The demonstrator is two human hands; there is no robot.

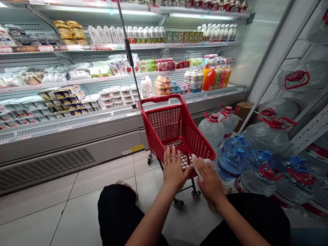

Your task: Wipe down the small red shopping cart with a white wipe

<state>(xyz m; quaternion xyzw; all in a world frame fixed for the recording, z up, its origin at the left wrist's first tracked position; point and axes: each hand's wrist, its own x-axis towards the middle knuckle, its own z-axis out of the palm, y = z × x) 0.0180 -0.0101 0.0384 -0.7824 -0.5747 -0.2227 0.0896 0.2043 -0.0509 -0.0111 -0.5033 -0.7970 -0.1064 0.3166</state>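
Observation:
A small red shopping cart [162, 142] with a mesh basket stands right in front of my knees. Over its near rim my left hand [174, 171] is raised, fingers spread and stretched, with nothing in it. My right hand [209, 182] is beside it, near the cart's right corner, slightly blurred. A thin white piece that looks like a tissue [197, 166] shows along its fingers, partly hidden by them. The two hands are close together, thumb side to thumb side. No goods show in the visible part of the basket.
A refrigerated display case [117, 134] with several shelves of dairy and drinks runs behind the cart. A thin dark rod [127, 47] rises at the cart's left. Large water bottles [232, 161] crowd the floor and a rack on the right. Pale tiles [88, 204] cover the floor.

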